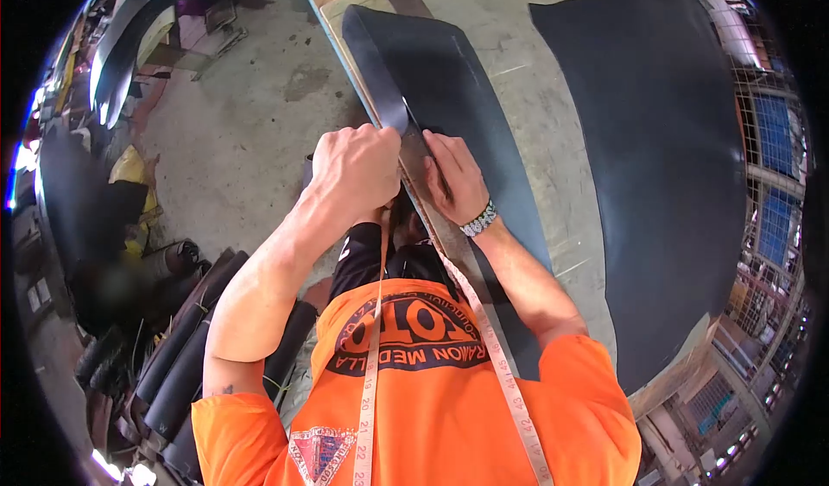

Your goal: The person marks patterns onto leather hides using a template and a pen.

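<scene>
A black, leather-like sheet (466,97) lies along the table edge, its near-side margin folded up into a curved, shiny flap (367,59). My left hand (358,165) is closed in a fist at the lower end of this flap, just off the table edge; the fist hides part of what it grips. Close by on the right, my right hand (458,175) rests on the sheet beside a worn brown strip (417,151) at the edge. Its fingers are stretched out, with the thumb apart from them. A patterned bracelet (478,218) circles that wrist.
A larger black sheet (665,158) covers the table's right side. The pale tabletop (561,175) shows between the sheets. Dark rolls (186,374) lie on the floor at lower left. A tape measure (509,382) hangs over my orange shirt. Wire mesh (781,175) stands far right.
</scene>
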Demonstrator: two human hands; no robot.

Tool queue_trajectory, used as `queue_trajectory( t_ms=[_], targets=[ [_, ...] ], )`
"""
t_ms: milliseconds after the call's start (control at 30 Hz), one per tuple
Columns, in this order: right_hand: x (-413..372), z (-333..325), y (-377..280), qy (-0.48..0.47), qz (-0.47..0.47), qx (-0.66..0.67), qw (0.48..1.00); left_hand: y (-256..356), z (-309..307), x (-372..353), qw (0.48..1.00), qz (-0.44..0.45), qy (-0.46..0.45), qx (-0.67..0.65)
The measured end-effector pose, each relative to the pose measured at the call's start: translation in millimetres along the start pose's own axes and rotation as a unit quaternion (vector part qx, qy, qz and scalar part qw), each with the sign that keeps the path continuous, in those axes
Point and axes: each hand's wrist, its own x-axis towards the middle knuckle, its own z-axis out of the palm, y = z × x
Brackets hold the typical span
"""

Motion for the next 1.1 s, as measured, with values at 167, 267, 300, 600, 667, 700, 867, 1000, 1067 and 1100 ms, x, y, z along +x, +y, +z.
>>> queue_trajectory(
  t_ms=[167,267,300,600,667,700,867,1000,1067,1100],
  targets=[
    [1.8,4.7,4.3,-0.002,0.004,0.000,1.000,-1.7,5.6,4.1,1.000,0.010,0.006,-0.002],
    [7.4,8.0,4.9,-0.006,0.001,-0.013,1.000,-5.4,5.6,7.2,0.999,0.038,-0.002,-0.017],
    [12.8,8.9,6.1,-0.006,-0.002,-0.010,1.000,-6.3,5.9,6.8,0.999,0.045,-0.004,-0.027],
    [64.7,32.7,28.5,-0.022,-0.025,-0.027,0.999,-17.4,-17.0,-0.3,0.996,0.081,-0.027,-0.034],
    [78.6,42.4,38.1,-0.008,-0.047,-0.048,0.998,-14.3,-21.3,-6.6,0.994,0.079,-0.060,-0.045],
    [86.5,46.8,41.9,-0.001,-0.043,-0.044,0.998,-12.8,-23.9,-10.3,0.993,0.079,-0.076,-0.049],
    [102.9,47.7,37.3,0.029,-0.043,-0.017,0.999,-21.9,-53.6,-23.4,0.996,0.046,-0.012,-0.070],
    [72.7,38.6,24.1,0.024,-0.010,0.000,1.000,-33.8,-44.5,-17.6,0.999,0.028,0.017,-0.042],
    [59.1,31.5,12.8,0.027,0.001,0.025,0.999,-34.9,-40.6,-17.5,0.998,0.030,0.024,-0.052],
    [63.1,26.8,8.6,0.021,-0.003,0.007,1.000,-33.9,-40.5,-17.7,0.998,0.033,0.029,-0.055]
  ],
)
